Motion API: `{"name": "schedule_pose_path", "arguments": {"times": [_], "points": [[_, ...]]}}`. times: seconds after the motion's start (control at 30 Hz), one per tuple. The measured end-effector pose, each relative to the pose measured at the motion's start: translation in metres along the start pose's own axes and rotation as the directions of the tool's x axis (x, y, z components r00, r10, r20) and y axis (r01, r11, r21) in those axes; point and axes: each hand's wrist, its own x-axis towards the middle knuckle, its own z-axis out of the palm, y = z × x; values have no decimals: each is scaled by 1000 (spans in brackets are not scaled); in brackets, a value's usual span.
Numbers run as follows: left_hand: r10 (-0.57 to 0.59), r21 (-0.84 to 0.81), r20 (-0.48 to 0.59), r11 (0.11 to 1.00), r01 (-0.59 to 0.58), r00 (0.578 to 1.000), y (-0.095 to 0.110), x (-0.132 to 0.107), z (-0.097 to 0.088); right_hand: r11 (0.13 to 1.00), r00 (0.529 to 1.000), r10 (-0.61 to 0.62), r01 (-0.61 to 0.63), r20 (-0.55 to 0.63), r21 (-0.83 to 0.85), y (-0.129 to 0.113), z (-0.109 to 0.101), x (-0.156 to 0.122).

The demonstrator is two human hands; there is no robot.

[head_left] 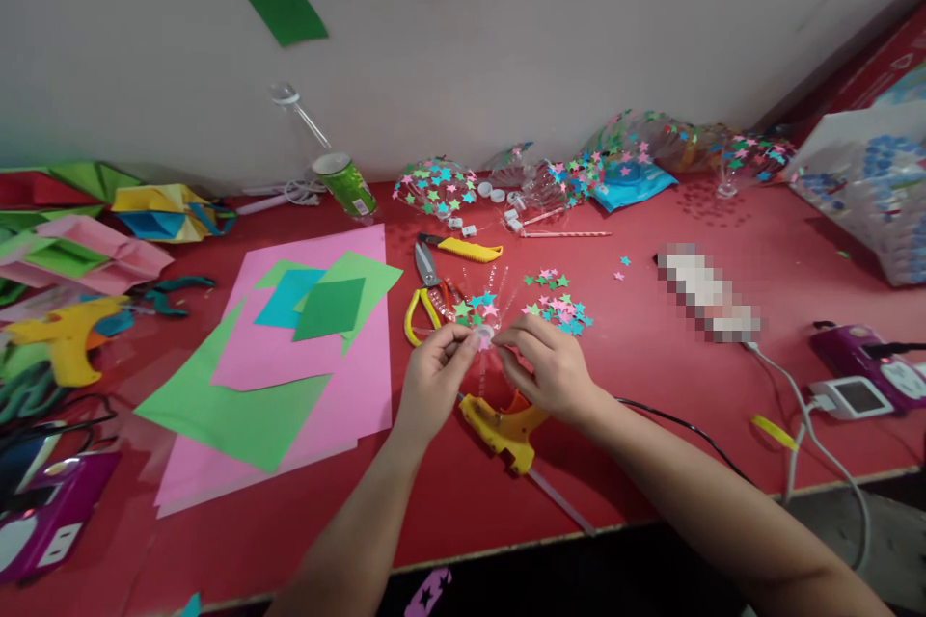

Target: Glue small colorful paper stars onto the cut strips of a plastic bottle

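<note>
Between my hands is a clear plastic spray of thin strips with several paper stars and a small white ring at its base. My left hand is closed, thumb and forefinger pinching the ring's left side. My right hand has its fingers bent together at the ring's right side; what its fingertips hold is too small to make out. Just below lies a yellow glue gun with a glue stick out of its back. Loose paper stars in pink, green and blue lie beyond my right hand.
Scissors and a yellow utility knife lie behind my hands. Coloured paper sheets cover the left side. Finished star-covered pieces and a green can line the wall. Cables and a purple power strip are at right.
</note>
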Motion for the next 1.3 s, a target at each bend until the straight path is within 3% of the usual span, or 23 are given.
{"name": "schedule_pose_path", "arguments": {"times": [0.23,0.4,0.57,0.63,0.7,0.77,0.87,0.97,1.03,1.13,1.3], "points": [[43,26,-35,999,-43,998,0,0,-1,1000,1000,2,-2,-13,-4,0,0,-1],[142,217,-93,969,-119,985,-2,-4,-4,1000,999,-4,3,-35,-5,-1,-2,-2],[410,578,-96,765,-285,907,-6,-6,-8,995,998,-29,23,-60,-97,-2,-4,-1],[474,654,-91,692,-307,876,-7,-6,-10,989,997,-52,43,-58,-142,-3,-4,-1],[512,667,-109,673,-320,852,-6,-6,-11,986,996,-66,55,-60,-158,-3,-4,-2],[516,604,-166,727,-327,840,-5,-7,-12,988,996,-62,52,-69,-148,-3,-4,-2],[380,320,-260,901,-292,888,-1,-10,-12,994,995,-43,33,-89,-102,-4,-7,-1],[241,-9,-207,969,-248,948,1,-13,-11,1000,994,9,-11,-108,-11,-11,-10,1],[263,-79,-158,957,-278,952,2,-15,-10,997,993,55,-48,-105,64,-18,-13,4],[419,29,-109,908,-419,901,3,-19,-7,983,989,107,-90,-101,161,-27,-15,7],[699,264,-52,699,-665,713,6,-23,-2,941,975,208,-178,-80,287,-33,-17,7]]}}
